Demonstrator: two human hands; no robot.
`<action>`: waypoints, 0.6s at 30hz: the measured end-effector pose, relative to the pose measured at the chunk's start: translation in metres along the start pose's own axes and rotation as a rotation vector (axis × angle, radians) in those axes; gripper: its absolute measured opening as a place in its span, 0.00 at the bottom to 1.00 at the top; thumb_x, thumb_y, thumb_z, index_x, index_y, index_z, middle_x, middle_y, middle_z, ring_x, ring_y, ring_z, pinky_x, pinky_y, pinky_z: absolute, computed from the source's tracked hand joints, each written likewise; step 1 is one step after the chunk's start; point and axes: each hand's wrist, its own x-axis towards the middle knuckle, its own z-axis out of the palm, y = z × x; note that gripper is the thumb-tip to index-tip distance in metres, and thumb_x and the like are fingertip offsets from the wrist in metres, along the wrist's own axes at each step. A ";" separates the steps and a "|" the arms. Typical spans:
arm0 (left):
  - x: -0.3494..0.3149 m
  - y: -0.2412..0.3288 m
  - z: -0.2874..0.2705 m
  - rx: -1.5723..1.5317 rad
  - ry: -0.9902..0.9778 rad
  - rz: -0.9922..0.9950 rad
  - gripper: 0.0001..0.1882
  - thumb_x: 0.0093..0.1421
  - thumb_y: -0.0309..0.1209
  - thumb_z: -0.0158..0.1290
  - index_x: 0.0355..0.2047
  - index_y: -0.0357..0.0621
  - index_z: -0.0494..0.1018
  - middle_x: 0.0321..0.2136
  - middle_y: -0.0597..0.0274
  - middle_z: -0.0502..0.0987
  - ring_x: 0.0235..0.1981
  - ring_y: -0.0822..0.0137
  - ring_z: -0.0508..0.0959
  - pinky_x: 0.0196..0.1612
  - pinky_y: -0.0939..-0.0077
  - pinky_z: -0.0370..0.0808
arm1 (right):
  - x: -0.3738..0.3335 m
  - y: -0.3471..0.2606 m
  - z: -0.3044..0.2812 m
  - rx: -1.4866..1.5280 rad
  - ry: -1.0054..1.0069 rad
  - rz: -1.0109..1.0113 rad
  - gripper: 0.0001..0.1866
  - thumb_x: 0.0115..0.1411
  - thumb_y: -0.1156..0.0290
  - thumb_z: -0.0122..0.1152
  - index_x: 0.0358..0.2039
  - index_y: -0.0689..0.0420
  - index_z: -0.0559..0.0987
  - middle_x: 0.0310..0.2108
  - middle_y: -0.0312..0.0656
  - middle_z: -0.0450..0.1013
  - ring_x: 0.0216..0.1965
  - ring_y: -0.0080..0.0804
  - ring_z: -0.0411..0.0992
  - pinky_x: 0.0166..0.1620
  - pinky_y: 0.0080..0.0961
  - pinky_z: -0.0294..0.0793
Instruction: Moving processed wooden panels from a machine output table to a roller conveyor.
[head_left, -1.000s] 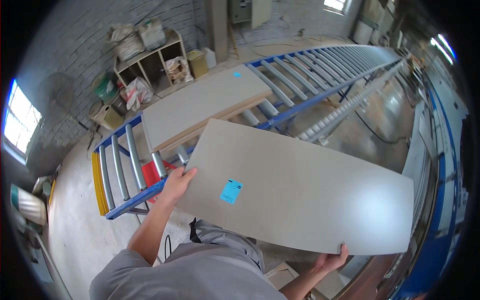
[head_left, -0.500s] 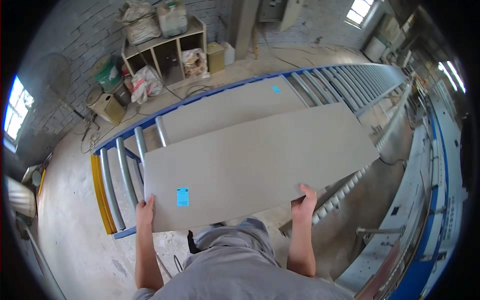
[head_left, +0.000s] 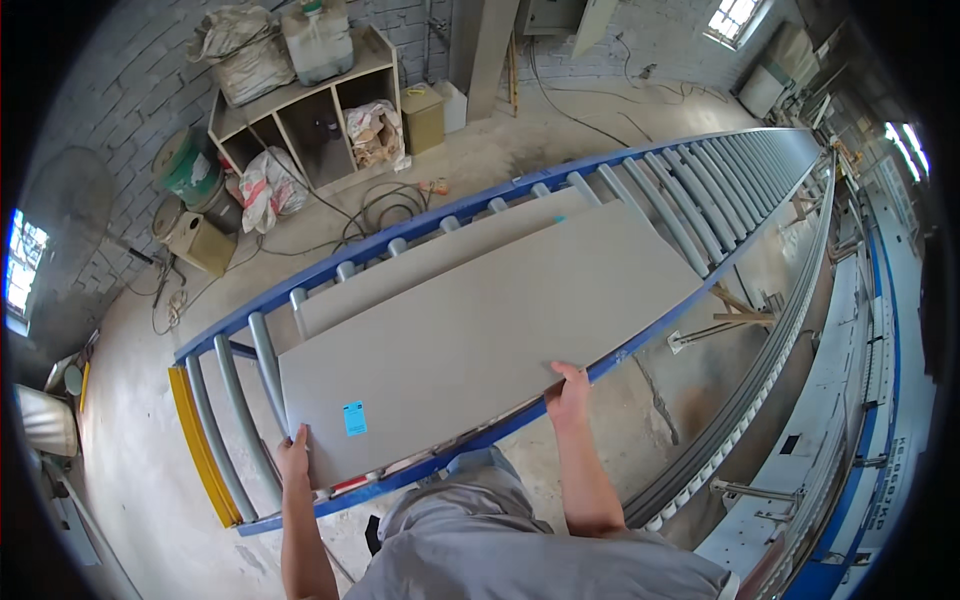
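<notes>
A large flat grey-beige panel (head_left: 470,335) with a blue label (head_left: 355,418) near its left end is between my hands, over the roller conveyor (head_left: 232,415). My left hand (head_left: 294,455) grips its near left corner, thumb on top. Further right, my right hand (head_left: 567,392) holds the near long edge, its thumb on the upper face and its other fingers hidden beneath. A second similar panel (head_left: 400,277) lies on the rollers behind, partly covered by the held one. Whether the held panel touches the panel or rollers below, I cannot tell.
The conveyor's blue frame (head_left: 330,240) runs far right, with a yellow end bar (head_left: 203,450) at left. Beyond stand a shelf unit (head_left: 385,75), a green bucket (head_left: 187,170), tins (head_left: 200,243) and loose cables (head_left: 390,205). A long white and blue machine (head_left: 850,440) stands at right.
The held panel has come down and forward over the conveyor, covering more of the second panel and its label. Both hands have moved with it, still gripping. The conveyor's near rail now shows.
</notes>
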 end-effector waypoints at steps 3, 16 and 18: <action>0.010 0.042 0.038 0.205 0.067 -0.057 0.29 0.54 0.48 0.57 0.39 0.28 0.73 0.34 0.54 0.77 0.37 0.66 0.74 0.41 0.73 0.69 | 0.044 -0.003 0.005 0.026 -0.001 0.042 0.23 0.44 0.83 0.55 0.45 0.57 0.70 0.41 0.38 0.70 0.44 0.35 0.69 0.47 0.32 0.69; 0.076 0.058 0.108 0.381 0.124 -0.012 0.34 0.52 0.59 0.51 0.34 0.33 0.73 0.31 0.45 0.77 0.37 0.51 0.76 0.40 0.63 0.70 | 0.142 0.013 0.010 -0.055 0.021 0.163 0.29 0.46 0.80 0.54 0.51 0.50 0.65 0.46 0.37 0.66 0.49 0.36 0.65 0.51 0.35 0.67; 0.072 0.066 0.113 0.449 0.143 -0.008 0.34 0.52 0.59 0.50 0.34 0.33 0.73 0.32 0.44 0.76 0.38 0.49 0.76 0.41 0.62 0.70 | 0.149 0.019 0.006 -0.033 0.042 0.206 0.28 0.47 0.79 0.54 0.51 0.50 0.65 0.47 0.37 0.66 0.49 0.36 0.66 0.51 0.35 0.68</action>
